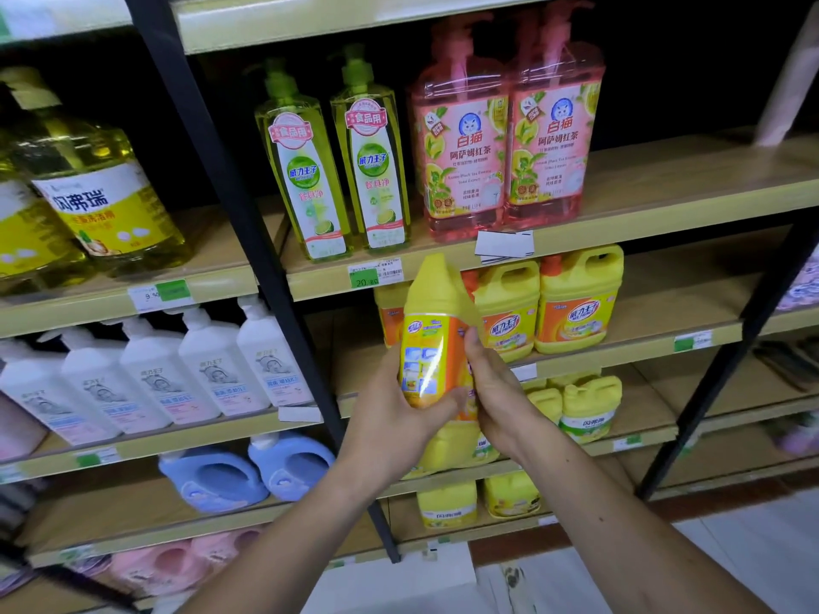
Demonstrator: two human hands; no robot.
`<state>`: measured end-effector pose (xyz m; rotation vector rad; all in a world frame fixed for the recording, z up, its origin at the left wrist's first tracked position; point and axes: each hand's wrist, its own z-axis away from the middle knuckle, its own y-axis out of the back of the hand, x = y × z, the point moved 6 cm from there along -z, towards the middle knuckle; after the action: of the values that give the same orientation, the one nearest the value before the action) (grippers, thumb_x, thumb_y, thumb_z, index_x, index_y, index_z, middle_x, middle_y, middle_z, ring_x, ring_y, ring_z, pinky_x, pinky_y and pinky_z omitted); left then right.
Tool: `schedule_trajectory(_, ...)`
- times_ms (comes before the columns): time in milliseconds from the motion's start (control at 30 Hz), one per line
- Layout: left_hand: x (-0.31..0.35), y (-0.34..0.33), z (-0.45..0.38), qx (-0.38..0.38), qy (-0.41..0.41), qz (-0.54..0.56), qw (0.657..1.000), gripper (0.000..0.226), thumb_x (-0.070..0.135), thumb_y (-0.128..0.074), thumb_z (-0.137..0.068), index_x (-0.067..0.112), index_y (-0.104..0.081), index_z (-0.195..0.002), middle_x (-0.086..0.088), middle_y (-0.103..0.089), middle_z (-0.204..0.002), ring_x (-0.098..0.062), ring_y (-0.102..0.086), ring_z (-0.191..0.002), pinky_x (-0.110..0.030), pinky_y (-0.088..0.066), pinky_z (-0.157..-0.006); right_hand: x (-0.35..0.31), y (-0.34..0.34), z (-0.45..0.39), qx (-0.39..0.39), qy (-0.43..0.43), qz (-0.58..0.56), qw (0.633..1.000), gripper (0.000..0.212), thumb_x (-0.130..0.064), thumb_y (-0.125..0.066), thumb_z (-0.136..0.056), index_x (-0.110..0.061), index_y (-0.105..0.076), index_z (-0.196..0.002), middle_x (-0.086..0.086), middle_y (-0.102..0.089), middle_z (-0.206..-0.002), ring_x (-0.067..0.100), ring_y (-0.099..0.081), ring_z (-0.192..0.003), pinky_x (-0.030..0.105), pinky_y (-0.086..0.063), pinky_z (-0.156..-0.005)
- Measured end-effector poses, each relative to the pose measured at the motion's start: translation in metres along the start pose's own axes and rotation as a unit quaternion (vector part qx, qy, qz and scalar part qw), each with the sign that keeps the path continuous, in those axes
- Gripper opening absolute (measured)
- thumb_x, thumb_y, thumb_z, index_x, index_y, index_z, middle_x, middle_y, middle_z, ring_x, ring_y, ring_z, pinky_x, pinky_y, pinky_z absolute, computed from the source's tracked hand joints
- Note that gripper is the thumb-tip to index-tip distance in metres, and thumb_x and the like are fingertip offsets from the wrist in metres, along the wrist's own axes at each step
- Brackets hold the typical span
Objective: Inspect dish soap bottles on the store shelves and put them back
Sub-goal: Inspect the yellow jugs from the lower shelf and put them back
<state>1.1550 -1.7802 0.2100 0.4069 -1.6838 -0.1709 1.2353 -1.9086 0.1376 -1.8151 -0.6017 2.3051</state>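
Being inspected in front of the shelf, a yellow plastic dish soap bottle with an orange label (432, 343) is gripped by both the left hand (394, 409) and the right hand (492, 387) — fingers curled round it. Next, probably, a return to the wooden shelf's front edge (620, 354) — beside the yellow handled jugs (576, 299).

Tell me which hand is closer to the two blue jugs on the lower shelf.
Left. The left hand grips the yellow bottle above and right of the blue jugs; the right hand holds the bottle's far side, farther right.
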Motion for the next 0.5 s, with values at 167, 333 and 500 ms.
schedule_trajectory(167,-0.027,0.015,-0.009,-0.033,0.006,0.058,0.998,0.053,0.027,-0.083,-0.074,0.032,-0.063,-0.123,0.013,-0.082,-0.107,-0.011,-0.080,-0.095,-0.023,-0.062,-0.078,-0.012,0.003,0.000,-0.068,0.020,0.018,0.997,0.101,-0.065,-0.101,-0.050,-0.017,-0.067,-0.133,0.007,-0.079,-0.126,0.027,-0.077,-0.116,0.039,-0.065,-0.086)
schedule_trajectory(333,-0.039,0.024,-0.026,-0.059,0.036,0.078,0.995,0.067,0.041,-0.098,-0.073,0.031,-0.062,-0.129,0.012,-0.081,-0.114,-0.013,-0.081,-0.101,-0.024,-0.065,-0.077,-0.016,0.000,0.002,-0.087,0.064,0.063,0.992,0.049,-0.051,-0.098,-0.066,-0.027,-0.083,-0.106,0.006,-0.082,-0.116,0.024,-0.080,-0.103,0.026,-0.063,-0.071)
schedule_trajectory(500,-0.055,0.028,-0.033,-0.031,0.066,0.126,0.989,0.082,0.045,-0.105,-0.056,0.023,-0.070,-0.127,0.001,-0.083,-0.113,-0.024,-0.082,-0.099,-0.035,-0.068,-0.078,-0.018,-0.004,0.006,-0.068,0.103,0.106,0.987,0.065,-0.052,-0.089,-0.073,-0.027,-0.070,-0.130,-0.001,-0.080,-0.124,0.020,-0.076,-0.116,0.035,-0.063,-0.092)
